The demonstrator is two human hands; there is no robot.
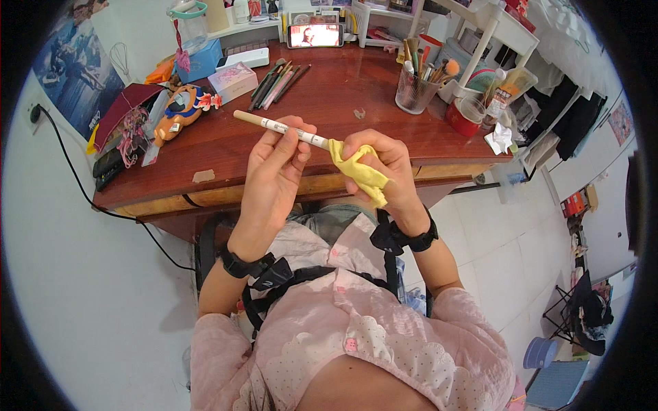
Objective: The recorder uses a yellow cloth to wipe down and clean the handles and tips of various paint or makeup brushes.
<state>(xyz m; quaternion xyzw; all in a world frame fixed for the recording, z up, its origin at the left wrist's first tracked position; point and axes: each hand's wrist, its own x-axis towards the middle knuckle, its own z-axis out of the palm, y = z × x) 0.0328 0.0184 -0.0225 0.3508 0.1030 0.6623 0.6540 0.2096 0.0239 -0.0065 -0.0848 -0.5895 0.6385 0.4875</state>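
Note:
A slim pen-like stick (267, 125), white in the middle with a beige end and small printing, is held up above the front of the desk. My left hand (277, 180) pinches its white middle between thumb and fingers. At its right end, a yellow cloth (362, 172) wraps the tip. My right hand (385, 169) grips the cloth around that tip, so the tip itself is hidden. Behind the stick, several cosmetic pencils (277, 87) lie in a loose bunch on the reddish wooden desk (329, 87).
A ribbed clear cup (413, 95) of makeup brushes stands at the right. A phone (315, 36) with a lit screen leans at the back. To the left are a small pink box (233, 82) and an orange plush toy (177, 115). Crumpled tissue (498, 138) lies by the right edge.

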